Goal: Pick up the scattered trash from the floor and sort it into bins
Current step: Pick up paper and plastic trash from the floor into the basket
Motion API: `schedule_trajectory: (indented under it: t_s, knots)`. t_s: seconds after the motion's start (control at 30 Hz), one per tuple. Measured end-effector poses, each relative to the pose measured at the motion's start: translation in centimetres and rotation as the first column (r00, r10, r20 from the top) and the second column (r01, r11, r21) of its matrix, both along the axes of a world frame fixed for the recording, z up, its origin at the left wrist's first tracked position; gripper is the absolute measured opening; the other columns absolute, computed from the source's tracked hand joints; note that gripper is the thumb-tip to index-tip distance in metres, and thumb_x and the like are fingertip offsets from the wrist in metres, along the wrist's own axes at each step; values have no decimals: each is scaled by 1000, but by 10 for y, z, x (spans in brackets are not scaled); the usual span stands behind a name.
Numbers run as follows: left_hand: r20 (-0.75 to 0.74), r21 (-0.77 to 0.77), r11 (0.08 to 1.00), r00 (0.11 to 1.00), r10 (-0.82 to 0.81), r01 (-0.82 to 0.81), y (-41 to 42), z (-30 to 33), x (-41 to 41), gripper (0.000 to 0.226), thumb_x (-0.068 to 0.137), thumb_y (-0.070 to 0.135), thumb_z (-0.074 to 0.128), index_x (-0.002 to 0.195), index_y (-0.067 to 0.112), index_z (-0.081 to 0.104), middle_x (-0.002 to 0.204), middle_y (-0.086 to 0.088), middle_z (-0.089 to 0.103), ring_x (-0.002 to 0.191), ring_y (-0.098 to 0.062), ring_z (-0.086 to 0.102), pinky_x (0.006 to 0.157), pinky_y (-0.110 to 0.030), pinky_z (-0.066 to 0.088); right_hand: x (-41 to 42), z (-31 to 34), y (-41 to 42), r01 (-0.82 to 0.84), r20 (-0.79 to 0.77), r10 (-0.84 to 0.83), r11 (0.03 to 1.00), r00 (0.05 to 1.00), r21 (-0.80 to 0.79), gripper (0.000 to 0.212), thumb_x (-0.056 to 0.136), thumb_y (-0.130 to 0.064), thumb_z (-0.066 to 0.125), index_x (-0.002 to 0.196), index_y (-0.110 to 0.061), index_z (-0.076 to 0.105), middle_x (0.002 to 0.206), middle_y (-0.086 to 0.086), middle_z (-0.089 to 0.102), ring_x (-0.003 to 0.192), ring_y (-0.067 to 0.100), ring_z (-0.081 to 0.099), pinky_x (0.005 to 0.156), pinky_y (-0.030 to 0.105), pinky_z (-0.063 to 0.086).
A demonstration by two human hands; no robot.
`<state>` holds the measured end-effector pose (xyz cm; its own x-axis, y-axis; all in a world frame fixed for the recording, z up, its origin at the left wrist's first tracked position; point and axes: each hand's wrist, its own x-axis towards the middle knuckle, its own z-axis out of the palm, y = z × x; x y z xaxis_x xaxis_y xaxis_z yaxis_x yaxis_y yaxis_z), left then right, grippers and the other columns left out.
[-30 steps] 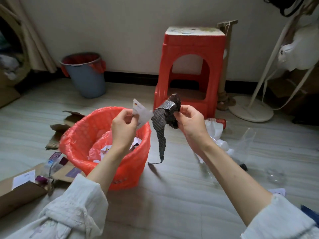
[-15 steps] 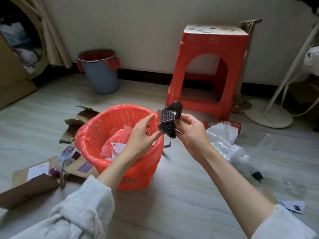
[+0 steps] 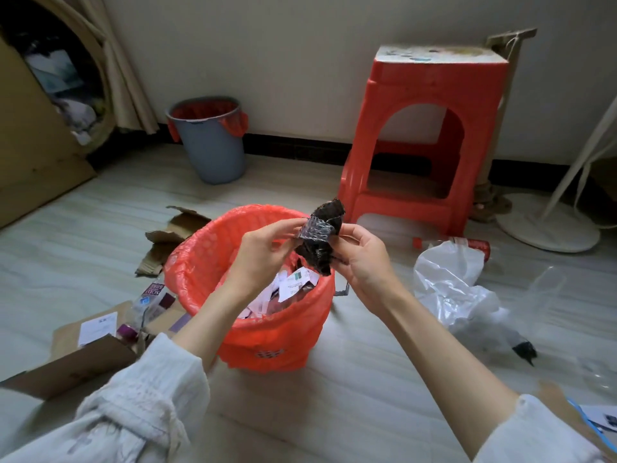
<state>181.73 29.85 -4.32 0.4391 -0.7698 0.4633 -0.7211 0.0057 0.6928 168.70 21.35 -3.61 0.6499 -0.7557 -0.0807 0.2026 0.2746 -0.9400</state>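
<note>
Both hands hold a crumpled dark netted wrapper (image 3: 322, 242) above the far right rim of the red-lined bin (image 3: 200, 259). My left hand (image 3: 263, 252) pinches its silvery upper left edge. My right hand (image 3: 362, 259) grips its right side with curled fingers. Inside the bin lie several white paper scraps (image 3: 293, 285). A second bin, grey with a red liner (image 3: 210, 142), stands by the back wall.
A red plastic stool (image 3: 424, 138) stands behind the bin. Clear plastic bags (image 3: 450, 282) and a red-capped bottle (image 3: 467, 243) lie on the floor at right. Torn cardboard (image 3: 173, 235), a soda bottle (image 3: 150, 299) and a flat box (image 3: 83, 349) lie at left. A white fan base (image 3: 547, 222) sits far right.
The white slip my left hand held a second ago is gone. The wrapper's hanging strip has been bunched up, and my left hand now pinches the wrapper together with my right.
</note>
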Motion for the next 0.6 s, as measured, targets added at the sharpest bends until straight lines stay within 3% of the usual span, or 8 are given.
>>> schedule_trajectory:
  t_s: [0.1, 0.23, 0.3, 0.4, 0.47, 0.53, 0.6]
  knots:
    - [26, -80, 980, 982, 185, -182, 13, -1, 12, 24, 85, 2, 61, 106, 9, 70, 99, 6, 67, 88, 2, 61, 79, -9, 47, 11, -2, 5, -31, -64, 24, 992, 998, -122, 12, 86, 0, 60, 80, -11, 59, 76, 4, 64, 70, 15, 60, 75, 31, 50]
    - [30, -67, 908, 909, 415, -413, 33, -4, 31, 25, 87, 6, 59, 110, 10, 68, 108, -8, 68, 93, -16, 66, 79, -13, 43, 28, -12, 6, 21, -130, -53, 972, 990, -235, 16, 84, 3, 61, 80, -13, 62, 83, 10, 67, 72, 12, 62, 73, 27, 53]
    - [39, -28, 869, 868, 494, -493, 41, -6, 41, 26, 89, 12, 58, 114, 16, 66, 109, -11, 66, 97, -24, 65, 81, -25, 44, 37, -15, 5, 15, -139, -50, 970, 989, -242, 18, 85, -1, 60, 100, -9, 64, 97, 10, 68, 86, 13, 63, 86, 30, 53]
    - [78, 26, 838, 837, 542, -545, 50, -10, 51, 27, 90, 17, 57, 115, 22, 65, 99, -20, 68, 89, -36, 64, 72, -35, 45, 43, -20, 11, -90, -238, 21, 954, 971, -285, 45, 89, -11, 58, 132, -4, 47, 123, 6, 60, 110, 10, 58, 99, 23, 42]
    - [75, 22, 829, 828, 555, -558, 51, -10, 53, 27, 89, 12, 56, 114, 18, 66, 97, -24, 65, 88, -40, 61, 73, -35, 42, 43, -26, 18, -170, -419, -43, 873, 907, -458, 55, 88, -25, 61, 138, -9, 42, 136, 5, 51, 125, 14, 47, 107, 28, 35]
    - [66, 14, 827, 826, 560, -562, 51, -9, 52, 28, 89, 9, 56, 114, 17, 66, 100, -23, 65, 92, -39, 60, 77, -34, 42, 40, -30, 26, -342, -588, -133, 703, 798, -624, 53, 85, -40, 61, 131, -15, 51, 130, 4, 57, 124, 20, 46, 103, 34, 34]
    - [83, -1, 841, 838, 539, -541, 49, -9, 47, 29, 89, 9, 57, 114, 18, 66, 103, -18, 66, 95, -35, 62, 80, -33, 44, 36, -32, 31, -533, -728, -194, 563, 658, -632, 49, 82, -49, 59, 122, -20, 55, 119, 2, 62, 121, 24, 43, 98, 39, 30]
